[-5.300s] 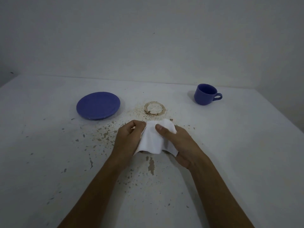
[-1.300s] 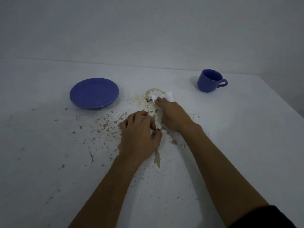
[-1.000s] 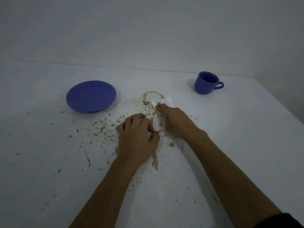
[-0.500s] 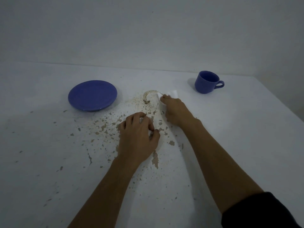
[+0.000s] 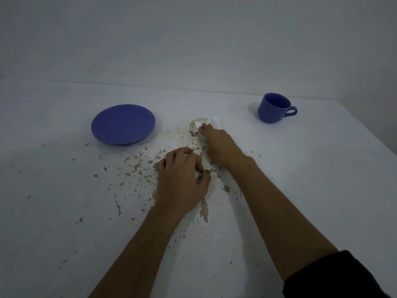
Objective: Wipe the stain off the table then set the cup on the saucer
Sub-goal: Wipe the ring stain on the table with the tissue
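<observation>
A brown ring stain [image 5: 194, 126] marks the white table [image 5: 300, 179] between the saucer and the cup; its right half is covered. My right hand [image 5: 219, 147] presses a white cloth [image 5: 216, 121] flat onto that ring, fingers on top of the cloth. My left hand [image 5: 182, 179] rests nearer me, fingers curled over the cloth's near end. The blue saucer [image 5: 123, 124] lies at the left, bare. The blue cup [image 5: 274, 107] stands upright at the back right, handle pointing right.
Brown flecks and chipped patches [image 5: 133, 166] are scattered over the table around and in front of my hands. A pale wall [image 5: 193, 39] rises behind the table's far edge. The table's right edge slants down at the far right.
My right hand has pushed the cloth forward over the ring, and less of the ring shows than a second ago. My left hand has stayed in place.
</observation>
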Tool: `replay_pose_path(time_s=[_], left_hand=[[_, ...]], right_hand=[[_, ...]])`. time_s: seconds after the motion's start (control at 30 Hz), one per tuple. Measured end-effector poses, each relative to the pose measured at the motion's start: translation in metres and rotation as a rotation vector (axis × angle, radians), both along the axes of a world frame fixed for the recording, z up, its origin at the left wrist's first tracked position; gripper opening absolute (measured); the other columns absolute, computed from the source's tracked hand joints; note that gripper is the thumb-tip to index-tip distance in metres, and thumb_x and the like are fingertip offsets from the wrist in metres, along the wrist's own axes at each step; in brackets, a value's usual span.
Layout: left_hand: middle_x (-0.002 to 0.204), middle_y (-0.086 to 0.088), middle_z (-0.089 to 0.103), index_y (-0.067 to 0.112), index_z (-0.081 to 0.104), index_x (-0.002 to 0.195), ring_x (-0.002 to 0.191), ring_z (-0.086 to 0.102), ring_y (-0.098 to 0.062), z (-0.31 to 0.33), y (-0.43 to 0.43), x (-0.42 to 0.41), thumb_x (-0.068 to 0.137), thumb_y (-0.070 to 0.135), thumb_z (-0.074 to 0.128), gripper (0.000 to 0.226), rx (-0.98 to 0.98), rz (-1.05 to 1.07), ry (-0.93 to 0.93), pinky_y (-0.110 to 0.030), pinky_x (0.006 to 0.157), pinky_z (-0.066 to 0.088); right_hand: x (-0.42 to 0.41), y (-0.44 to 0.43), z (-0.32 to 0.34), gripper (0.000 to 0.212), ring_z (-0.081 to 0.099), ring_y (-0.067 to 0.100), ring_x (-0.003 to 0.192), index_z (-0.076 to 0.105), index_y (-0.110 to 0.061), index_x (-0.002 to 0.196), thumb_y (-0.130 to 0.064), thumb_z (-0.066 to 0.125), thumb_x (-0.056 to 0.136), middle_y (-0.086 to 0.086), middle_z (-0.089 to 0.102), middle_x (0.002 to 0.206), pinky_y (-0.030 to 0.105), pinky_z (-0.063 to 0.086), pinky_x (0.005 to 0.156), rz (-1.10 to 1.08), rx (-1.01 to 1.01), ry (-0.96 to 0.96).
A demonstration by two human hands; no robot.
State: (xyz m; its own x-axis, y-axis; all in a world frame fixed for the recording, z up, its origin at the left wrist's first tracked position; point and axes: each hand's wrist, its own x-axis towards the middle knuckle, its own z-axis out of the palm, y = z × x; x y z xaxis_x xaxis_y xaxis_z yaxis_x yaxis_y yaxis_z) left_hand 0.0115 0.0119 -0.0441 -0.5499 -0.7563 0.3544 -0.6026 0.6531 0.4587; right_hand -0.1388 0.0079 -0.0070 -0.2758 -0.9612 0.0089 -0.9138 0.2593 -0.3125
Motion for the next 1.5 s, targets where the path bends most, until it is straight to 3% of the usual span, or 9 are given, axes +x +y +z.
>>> replay_pose_path(time_s=[0.17, 0.3, 0.47, 0.63, 0.8, 0.97, 1.2, 1.33, 1.5], left_hand=[[0.117, 0.003, 0.057, 0.025, 0.058, 0.081, 0.115, 0.047, -0.02, 0.0, -0.001, 0.0, 0.081, 0.038, 0.06, 0.013, -0.001, 0.003, 0.0, -0.036, 0.091, 0.027], [0.116, 0.003, 0.057, 0.026, 0.058, 0.08, 0.113, 0.048, -0.02, 0.001, 0.0, 0.0, 0.081, 0.039, 0.061, 0.013, -0.003, 0.008, -0.003, -0.038, 0.091, 0.03], [0.119, 0.002, 0.058, 0.025, 0.059, 0.083, 0.116, 0.048, -0.022, 0.001, 0.0, 0.0, 0.082, 0.039, 0.06, 0.014, 0.008, 0.005, -0.021, -0.04, 0.094, 0.031], [0.124, 0.002, 0.055, 0.027, 0.058, 0.084, 0.12, 0.044, -0.021, 0.001, 0.0, 0.0, 0.084, 0.042, 0.058, 0.015, 0.022, 0.0, -0.032, -0.041, 0.096, 0.03], [0.123, 0.002, 0.056, 0.027, 0.058, 0.084, 0.12, 0.046, -0.021, 0.001, -0.001, 0.0, 0.084, 0.041, 0.058, 0.015, 0.03, 0.0, -0.028, -0.041, 0.097, 0.031], [0.124, -0.002, 0.059, 0.026, 0.06, 0.084, 0.119, 0.049, -0.026, -0.002, -0.002, 0.0, 0.084, 0.042, 0.057, 0.017, 0.008, -0.012, -0.026, -0.045, 0.096, 0.036], [0.12, -0.001, 0.059, 0.026, 0.058, 0.082, 0.117, 0.048, -0.024, -0.003, -0.003, -0.001, 0.083, 0.041, 0.056, 0.015, 0.017, -0.005, -0.007, -0.044, 0.095, 0.034], [0.121, 0.0, 0.058, 0.026, 0.058, 0.082, 0.119, 0.047, -0.023, -0.002, -0.002, 0.0, 0.083, 0.038, 0.059, 0.012, 0.036, -0.002, 0.007, -0.042, 0.096, 0.033], [0.119, 0.001, 0.059, 0.026, 0.057, 0.081, 0.117, 0.048, -0.023, -0.003, -0.002, 0.0, 0.082, 0.039, 0.055, 0.014, 0.025, -0.013, 0.019, -0.042, 0.094, 0.035]], right_hand=[[-0.01, 0.027, 0.001, 0.059, 0.038, 0.032, 0.136, 0.038, -0.008, 0.142, 0.011, 0.048, 0.086, 0.011, 0.036, 0.152, 0.037, 0.029, 0.111, 0.027, -0.037, -0.026], [-0.016, 0.013, 0.003, 0.057, 0.042, 0.036, 0.129, 0.04, -0.005, 0.139, 0.012, 0.044, 0.085, 0.014, 0.038, 0.148, 0.041, 0.035, 0.106, -0.094, -0.028, 0.002], [0.004, 0.024, -0.004, 0.059, 0.042, 0.037, 0.131, 0.043, -0.004, 0.138, 0.014, 0.046, 0.082, 0.017, 0.039, 0.149, 0.046, 0.037, 0.107, 0.056, -0.03, -0.046], [-0.019, 0.034, -0.003, 0.055, 0.034, 0.027, 0.14, 0.038, -0.014, 0.143, 0.005, 0.046, 0.091, 0.006, 0.034, 0.154, 0.033, 0.022, 0.116, -0.026, -0.043, -0.068], [-0.004, 0.03, 0.004, 0.055, 0.034, 0.03, 0.139, 0.034, -0.01, 0.144, 0.006, 0.038, 0.091, 0.009, 0.028, 0.156, 0.036, 0.026, 0.114, -0.046, -0.02, -0.049], [-0.008, 0.043, 0.014, 0.041, 0.04, 0.026, 0.135, 0.043, -0.008, 0.138, -0.016, 0.034, 0.099, 0.01, 0.038, 0.151, 0.033, 0.029, 0.112, -0.033, -0.006, -0.063], [-0.019, 0.014, 0.008, 0.038, 0.05, 0.033, 0.121, 0.049, -0.003, 0.13, -0.012, 0.035, 0.096, 0.016, 0.048, 0.14, 0.041, 0.041, 0.1, -0.079, -0.026, -0.022], [-0.019, 0.004, 0.004, 0.032, 0.055, 0.033, 0.105, 0.051, 0.001, 0.121, -0.009, 0.036, 0.094, 0.017, 0.054, 0.122, 0.043, 0.047, 0.089, -0.069, -0.022, -0.018], [-0.011, 0.024, 0.006, 0.033, 0.052, 0.035, 0.114, 0.052, 0.0, 0.124, -0.015, 0.035, 0.1, 0.021, 0.054, 0.13, 0.044, 0.042, 0.096, -0.012, -0.005, -0.051]])
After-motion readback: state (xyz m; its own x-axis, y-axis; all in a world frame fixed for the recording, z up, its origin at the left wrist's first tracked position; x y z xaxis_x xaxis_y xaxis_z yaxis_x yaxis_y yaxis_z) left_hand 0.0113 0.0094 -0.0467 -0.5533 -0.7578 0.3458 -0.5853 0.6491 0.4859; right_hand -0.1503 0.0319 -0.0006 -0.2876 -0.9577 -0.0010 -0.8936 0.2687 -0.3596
